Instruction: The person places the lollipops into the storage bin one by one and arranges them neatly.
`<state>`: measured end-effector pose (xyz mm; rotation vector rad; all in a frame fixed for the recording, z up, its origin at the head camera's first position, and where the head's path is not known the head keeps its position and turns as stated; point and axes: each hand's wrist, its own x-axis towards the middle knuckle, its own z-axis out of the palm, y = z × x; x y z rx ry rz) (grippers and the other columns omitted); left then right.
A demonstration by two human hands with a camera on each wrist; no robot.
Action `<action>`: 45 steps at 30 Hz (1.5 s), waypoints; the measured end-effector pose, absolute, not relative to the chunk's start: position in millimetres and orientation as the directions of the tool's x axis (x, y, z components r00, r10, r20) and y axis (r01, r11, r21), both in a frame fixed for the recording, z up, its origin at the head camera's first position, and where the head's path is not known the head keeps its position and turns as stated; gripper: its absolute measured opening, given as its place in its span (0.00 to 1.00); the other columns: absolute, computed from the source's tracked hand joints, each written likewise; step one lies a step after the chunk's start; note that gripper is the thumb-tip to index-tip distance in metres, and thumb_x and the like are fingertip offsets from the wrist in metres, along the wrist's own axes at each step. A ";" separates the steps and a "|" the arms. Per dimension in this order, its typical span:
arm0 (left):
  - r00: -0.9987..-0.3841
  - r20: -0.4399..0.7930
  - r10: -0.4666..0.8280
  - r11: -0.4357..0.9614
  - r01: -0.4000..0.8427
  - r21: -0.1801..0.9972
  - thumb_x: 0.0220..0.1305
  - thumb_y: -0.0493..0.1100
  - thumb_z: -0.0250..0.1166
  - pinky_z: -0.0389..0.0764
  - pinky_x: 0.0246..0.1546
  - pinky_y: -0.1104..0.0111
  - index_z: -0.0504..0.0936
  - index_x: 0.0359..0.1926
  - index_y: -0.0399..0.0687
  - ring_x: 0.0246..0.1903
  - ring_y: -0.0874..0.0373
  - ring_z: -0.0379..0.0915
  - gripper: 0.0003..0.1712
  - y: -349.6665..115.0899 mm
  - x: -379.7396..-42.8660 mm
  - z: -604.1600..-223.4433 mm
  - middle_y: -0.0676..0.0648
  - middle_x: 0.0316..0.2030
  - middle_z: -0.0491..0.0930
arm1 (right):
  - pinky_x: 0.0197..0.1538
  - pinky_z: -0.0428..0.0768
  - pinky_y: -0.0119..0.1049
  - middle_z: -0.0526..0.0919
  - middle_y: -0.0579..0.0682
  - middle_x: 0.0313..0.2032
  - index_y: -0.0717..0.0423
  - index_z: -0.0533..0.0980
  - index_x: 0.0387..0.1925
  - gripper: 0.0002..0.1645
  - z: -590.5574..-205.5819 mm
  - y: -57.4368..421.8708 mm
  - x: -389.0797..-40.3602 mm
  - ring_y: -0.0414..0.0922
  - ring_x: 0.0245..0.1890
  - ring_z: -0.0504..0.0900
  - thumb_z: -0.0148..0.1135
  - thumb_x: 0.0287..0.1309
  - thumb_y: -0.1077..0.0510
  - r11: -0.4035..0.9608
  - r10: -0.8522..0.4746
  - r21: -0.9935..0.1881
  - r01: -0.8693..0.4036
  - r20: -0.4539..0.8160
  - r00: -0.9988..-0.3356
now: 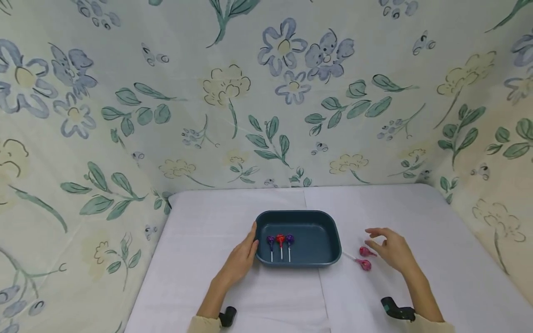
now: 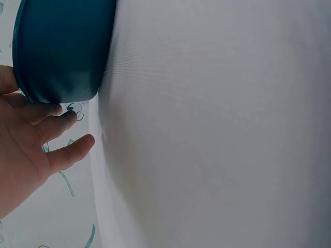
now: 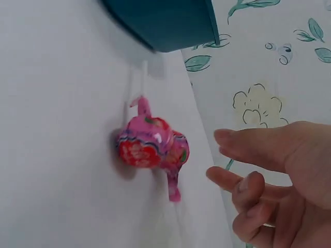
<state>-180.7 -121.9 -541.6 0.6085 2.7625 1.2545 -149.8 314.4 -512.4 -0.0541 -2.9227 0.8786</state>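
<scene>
A dark blue tray [image 1: 318, 238] stands on the white cloth, with purple lollipops [image 1: 270, 240] and a red one [image 1: 281, 238] lined up in its left part, sticks toward me. My left hand [image 1: 240, 260] holds the tray's left end, thumb at the rim; in the left wrist view its other fingers [image 2: 72, 153] spread by the outer wall. Right of the tray, two pink lollipops lie close together, a nearer one [image 1: 364, 265] and a farther one [image 1: 366, 251]. Beside and above them hovers my right hand [image 1: 394, 249], thumb and forefinger apart, holding nothing.
White cloth [image 1: 200, 222] covers the table, with a seam running through the middle. Flowered fabric [image 1: 266, 115] hangs behind the table and along both sides. A dark wrist-worn device [image 1: 397, 310] sits on the right wrist.
</scene>
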 end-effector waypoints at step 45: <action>-0.921 0.112 0.372 0.609 0.334 0.719 0.85 0.45 0.45 0.62 0.79 0.53 0.45 0.83 0.45 0.78 0.47 0.56 0.35 -125.2 -182.3 -545.5 0.41 0.80 0.53 | 0.20 0.70 0.29 0.85 0.60 0.50 0.54 0.81 0.57 0.21 -497.3 309.2 -171.3 0.40 0.21 0.68 0.70 0.67 0.49 0.725 0.135 -0.685 -0.073 0.244 -0.960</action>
